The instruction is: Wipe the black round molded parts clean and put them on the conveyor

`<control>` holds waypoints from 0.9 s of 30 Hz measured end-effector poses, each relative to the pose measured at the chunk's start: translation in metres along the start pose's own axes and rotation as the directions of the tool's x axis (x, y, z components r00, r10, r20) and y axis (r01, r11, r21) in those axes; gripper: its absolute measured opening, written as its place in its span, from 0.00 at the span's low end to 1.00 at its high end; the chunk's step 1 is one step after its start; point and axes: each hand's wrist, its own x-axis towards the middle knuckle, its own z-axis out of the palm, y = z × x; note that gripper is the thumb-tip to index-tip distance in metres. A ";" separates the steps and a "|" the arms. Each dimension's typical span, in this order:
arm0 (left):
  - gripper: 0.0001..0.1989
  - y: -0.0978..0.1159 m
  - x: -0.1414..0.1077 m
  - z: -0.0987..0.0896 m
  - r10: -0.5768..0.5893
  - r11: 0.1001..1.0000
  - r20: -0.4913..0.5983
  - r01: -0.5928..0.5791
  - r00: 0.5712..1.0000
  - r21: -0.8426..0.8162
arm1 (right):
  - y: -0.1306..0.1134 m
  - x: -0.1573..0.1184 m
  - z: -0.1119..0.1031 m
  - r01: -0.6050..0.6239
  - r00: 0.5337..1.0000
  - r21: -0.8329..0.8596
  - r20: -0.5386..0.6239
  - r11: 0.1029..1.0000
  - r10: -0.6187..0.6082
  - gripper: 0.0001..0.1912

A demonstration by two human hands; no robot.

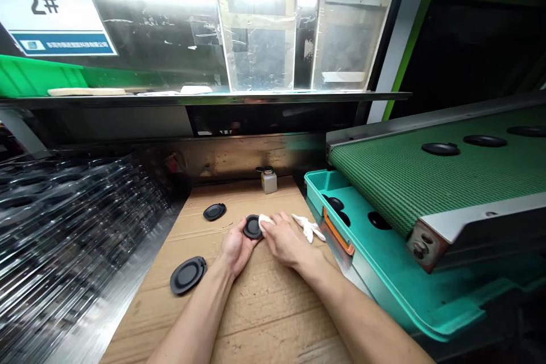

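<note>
A round black part is held by its left edge in my left hand, above the cardboard sheet. My right hand pinches a white cloth against the right side of that part. Another black part lies on the cardboard at the upper left. Nearer to me, beside my left forearm, rests a larger-looking black part. A crumpled white cloth lies right of my right hand.
A small bottle stands at the cardboard's back. On the right, a green conveyor belt carries black parts above a teal bin holding several more. Stacked clear trays fill the left side. A metal shelf crosses the back.
</note>
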 end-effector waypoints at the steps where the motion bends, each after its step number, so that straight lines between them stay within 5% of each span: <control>1: 0.13 0.000 0.000 0.000 0.002 1.000 -0.012 -0.002 1.000 0.007 | 0.001 0.000 0.000 0.004 1.000 -0.006 -0.004 1.000 -0.004 0.12; 3: 0.13 0.001 0.000 0.000 -0.012 1.000 -0.016 0.012 1.000 0.006 | 0.004 0.002 0.002 -0.008 1.000 -0.021 -0.006 1.000 0.007 0.12; 8: 0.17 0.007 -0.002 -0.002 -0.055 0.998 0.008 0.055 0.998 -0.002 | 0.016 0.003 0.006 -0.287 0.951 -0.074 -0.142 0.955 0.275 0.13; 17: 0.19 0.018 -0.011 0.001 -0.105 0.986 0.059 0.112 0.993 -0.126 | 0.014 -0.003 0.016 -0.289 0.952 -0.005 -0.105 0.957 0.287 0.11; 21: 0.16 0.012 -0.018 0.010 0.131 0.988 0.004 -0.131 0.991 0.083 | 0.016 -0.003 0.024 -0.267 0.963 -0.001 -0.044 0.964 0.267 0.11; 24: 0.28 0.006 -0.029 0.021 0.416 0.882 0.028 -0.411 0.909 0.229 | 0.017 -0.004 0.027 -0.265 0.964 0.009 -0.030 0.964 0.265 0.11; 27: 0.36 0.006 -0.043 0.032 0.522 0.821 0.084 -0.527 0.849 0.221 | 0.018 -0.004 0.028 -0.267 0.963 0.019 -0.027 0.963 0.268 0.10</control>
